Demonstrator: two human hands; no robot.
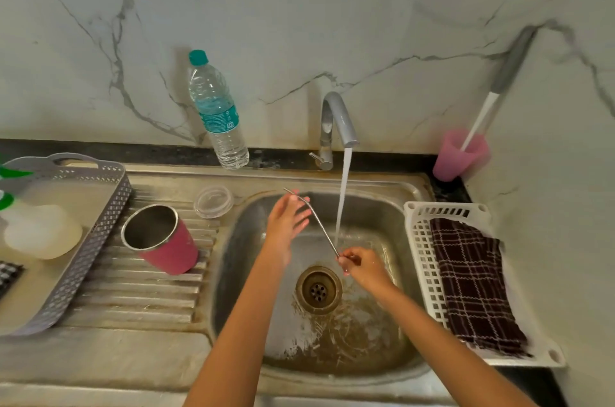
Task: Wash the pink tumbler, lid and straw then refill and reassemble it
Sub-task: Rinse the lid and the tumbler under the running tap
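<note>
Head view looks down on a stainless steel sink [382, 213] sunk in a steel counter [139, 300], with a ribbed drainboard on its left. At far left lies a grey perforated plastic tray [109, 216]. On the right a white slotted plastic basket [419, 240] holds a dark checked cloth [472, 280]. A clear plastic water bottle with a teal cap [216, 113] stands at the far wall. The pink steel-lined tumbler [169, 246] stands open and tilted on the drainboard, left of the basin. The grey curved tap [336, 120] is running. The clear round plastic lid [213, 202] lies just beyond the tumbler. The thin bent metal straw [321, 226] is held over the basin, beside the water stream [342, 193].

The left hand [286, 220] appears to pinch the straw near its bend between thumb and forefinger, the other fingers spread. The right hand [361, 265] has its fingers closed on the lower end, above the drain [318, 289].

Likely risks: the wet, thin straw could slip from these light pinches and drop toward the drain. The stream runs beside the straw rather than into its mouth, so the inside may go unrinsed. The leaning tumbler could tip or roll on the ribs if an arm brushes it.

Count: one tumbler, one lid, one straw, one bottle, one tap, one tray, one basket, two hands.
</note>
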